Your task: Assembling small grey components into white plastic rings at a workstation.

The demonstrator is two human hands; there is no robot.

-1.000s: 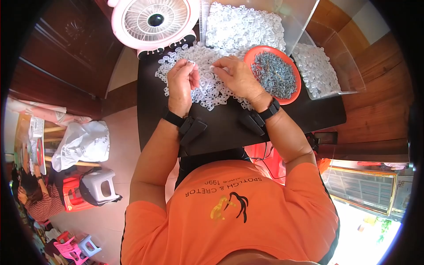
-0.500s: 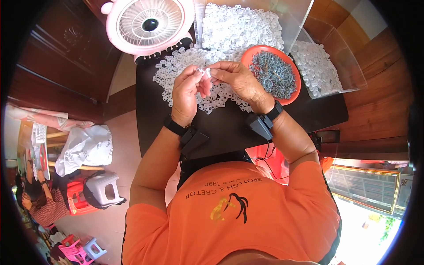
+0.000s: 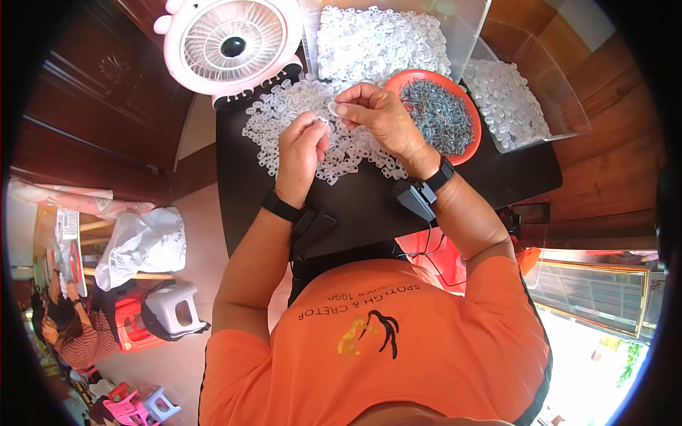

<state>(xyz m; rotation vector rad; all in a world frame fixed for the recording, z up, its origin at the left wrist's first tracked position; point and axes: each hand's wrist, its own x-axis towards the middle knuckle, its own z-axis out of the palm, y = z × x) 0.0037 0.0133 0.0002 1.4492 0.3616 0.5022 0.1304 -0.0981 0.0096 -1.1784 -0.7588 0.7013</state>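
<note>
Over a heap of small white plastic pieces (image 3: pixel 273 117) on a dark table, both my hands are pinched closed. Between the thumb and forefinger of my left hand (image 3: pixel 300 149) is a small white plastic piece (image 3: pixel 322 120). Another white plastic piece (image 3: pixel 333 108), oval-looking, is held at the fingertips of my right hand (image 3: pixel 383 121). The two pieces are close together but apart. Right of that hand stands an orange-red bowl (image 3: pixel 477 135) full of thin grey screw-like parts (image 3: pixel 437 117). Fine details of the held pieces are too small to tell.
A clear bin (image 3: pixel 469 35) full of white pieces stands at the back; another clear bin (image 3: pixel 568 106) with more is at the right. A pink fan (image 3: pixel 170 50) stands back left. Stools (image 3: pixel 174 309) and a person (image 3: pixel 85 334) are off to the left, beyond the table (image 3: pixel 355 220).
My hands have moved slightly apart: the right up and away, the left a little down. The white pieces at the fingertips, close together before, are now separated.
</note>
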